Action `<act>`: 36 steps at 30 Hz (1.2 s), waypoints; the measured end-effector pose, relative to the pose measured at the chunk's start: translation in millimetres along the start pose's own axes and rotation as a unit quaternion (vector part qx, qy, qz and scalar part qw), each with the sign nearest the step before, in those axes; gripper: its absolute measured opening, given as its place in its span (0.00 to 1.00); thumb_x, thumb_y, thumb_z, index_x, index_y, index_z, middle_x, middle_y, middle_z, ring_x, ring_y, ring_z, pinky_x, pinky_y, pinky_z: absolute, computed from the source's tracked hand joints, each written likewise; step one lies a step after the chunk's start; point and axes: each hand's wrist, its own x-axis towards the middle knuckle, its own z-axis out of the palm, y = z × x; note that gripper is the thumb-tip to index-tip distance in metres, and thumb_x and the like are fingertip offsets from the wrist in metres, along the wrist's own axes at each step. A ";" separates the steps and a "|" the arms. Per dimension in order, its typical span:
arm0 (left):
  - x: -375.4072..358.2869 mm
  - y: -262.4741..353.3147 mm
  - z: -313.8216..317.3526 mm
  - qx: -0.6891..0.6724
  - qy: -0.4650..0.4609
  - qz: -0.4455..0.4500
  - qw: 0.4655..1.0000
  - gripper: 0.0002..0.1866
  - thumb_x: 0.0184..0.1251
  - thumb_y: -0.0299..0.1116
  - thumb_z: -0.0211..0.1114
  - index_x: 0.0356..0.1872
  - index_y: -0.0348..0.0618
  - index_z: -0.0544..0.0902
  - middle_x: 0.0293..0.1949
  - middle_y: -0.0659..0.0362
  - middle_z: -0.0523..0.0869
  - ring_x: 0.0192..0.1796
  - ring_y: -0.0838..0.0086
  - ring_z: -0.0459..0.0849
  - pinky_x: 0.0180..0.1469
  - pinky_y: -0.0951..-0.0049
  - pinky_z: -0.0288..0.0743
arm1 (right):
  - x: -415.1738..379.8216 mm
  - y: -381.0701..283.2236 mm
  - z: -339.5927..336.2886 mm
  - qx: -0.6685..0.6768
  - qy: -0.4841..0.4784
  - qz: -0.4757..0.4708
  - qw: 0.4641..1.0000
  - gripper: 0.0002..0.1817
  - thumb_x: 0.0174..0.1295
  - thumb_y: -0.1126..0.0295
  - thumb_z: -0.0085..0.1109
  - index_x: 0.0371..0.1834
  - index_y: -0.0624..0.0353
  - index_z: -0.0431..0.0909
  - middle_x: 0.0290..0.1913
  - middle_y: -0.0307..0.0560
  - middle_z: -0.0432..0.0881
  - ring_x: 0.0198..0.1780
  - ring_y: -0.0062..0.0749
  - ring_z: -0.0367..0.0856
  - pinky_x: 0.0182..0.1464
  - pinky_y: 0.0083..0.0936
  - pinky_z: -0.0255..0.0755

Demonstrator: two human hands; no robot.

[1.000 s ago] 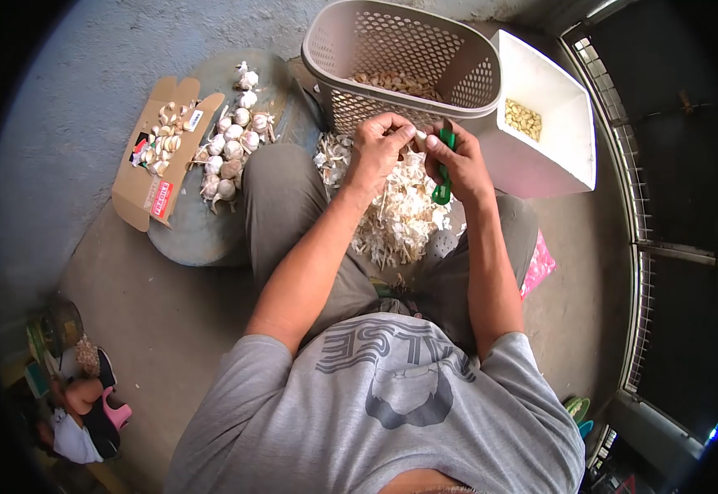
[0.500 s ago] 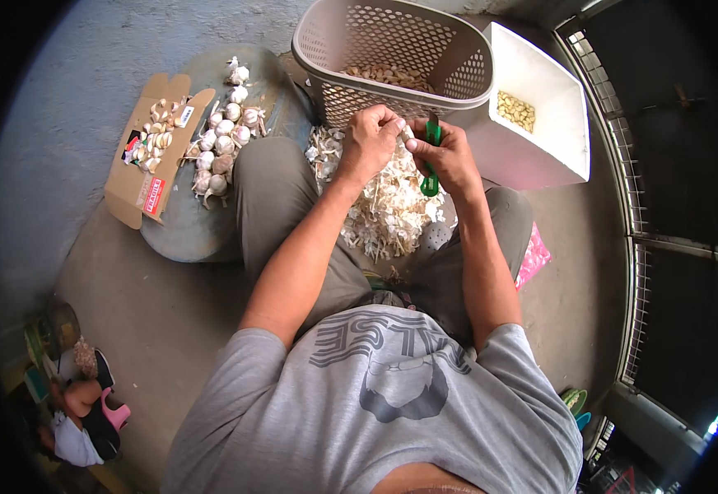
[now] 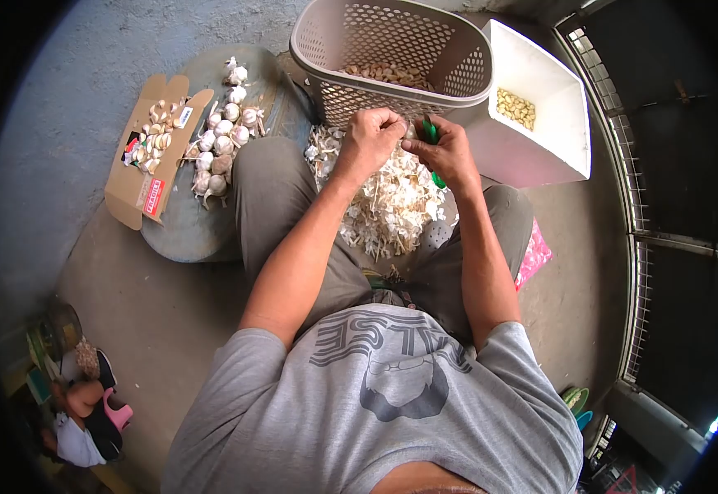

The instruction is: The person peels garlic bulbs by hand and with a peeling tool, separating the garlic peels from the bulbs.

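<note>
My left hand (image 3: pixel 373 140) is closed in a pinch, with its fingertips close to my right hand; what lies between them is too small to make out. My right hand (image 3: pixel 448 152) is wrapped round a green-handled knife (image 3: pixel 431 132), whose other green end shows below the fingers. A small pale bit, apparently a garlic clove (image 3: pixel 410 133), shows at the right thumb and is partly hidden. Beneath both hands lies a heap of garlic skins (image 3: pixel 392 206). Whole garlic bulbs (image 3: pixel 223 144) lie to the left on a grey-blue stool-like surface (image 3: pixel 182 243).
Loose cloves (image 3: pixel 157 140) lie on a cardboard box (image 3: pixel 124 189). Ahead stands a plastic basket (image 3: pixel 326 86) with cloves inside, beside a white foam box (image 3: pixel 552 115) holding peeled cloves (image 3: pixel 515 109). A pink bag (image 3: pixel 533 257) lies by my right knee. Another person (image 3: pixel 79 412) is at lower left.
My hands have shifted slightly, and a small gap shows between their fingertips. The knife has turned in my right hand. The clove seen between the fingers is now mostly hidden.
</note>
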 end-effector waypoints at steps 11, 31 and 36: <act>3.6 -5.7 2.1 -0.031 -0.020 0.000 0.999 0.11 0.70 0.32 0.70 0.36 0.31 0.87 0.28 0.63 0.87 0.29 0.87 0.77 0.29 0.80 0.71 | 3.2 6.8 -5.8 0.045 -0.012 0.008 0.999 0.13 0.60 0.72 0.78 0.40 0.63 0.82 0.26 0.33 0.79 0.25 0.15 0.73 0.25 0.19 0.68; -3.1 3.6 9.2 0.128 0.113 0.158 0.973 0.07 0.67 0.27 0.71 0.33 0.33 0.85 0.32 0.54 0.83 0.33 0.66 0.85 0.38 0.66 0.80 | 2.9 11.7 3.0 0.336 -0.071 0.079 0.936 0.09 0.71 0.70 0.64 0.48 0.64 0.80 0.32 0.48 0.85 0.21 0.23 0.79 0.17 0.18 0.67; -6.3 7.0 9.7 0.223 0.132 0.238 0.936 0.05 0.67 0.24 0.66 0.31 0.37 0.80 0.32 0.51 0.82 0.34 0.54 0.84 0.37 0.58 0.78 | 4.1 17.1 0.0 0.341 -0.075 0.078 0.934 0.07 0.70 0.72 0.65 0.43 0.62 0.79 0.31 0.48 0.85 0.20 0.24 0.78 0.16 0.19 0.66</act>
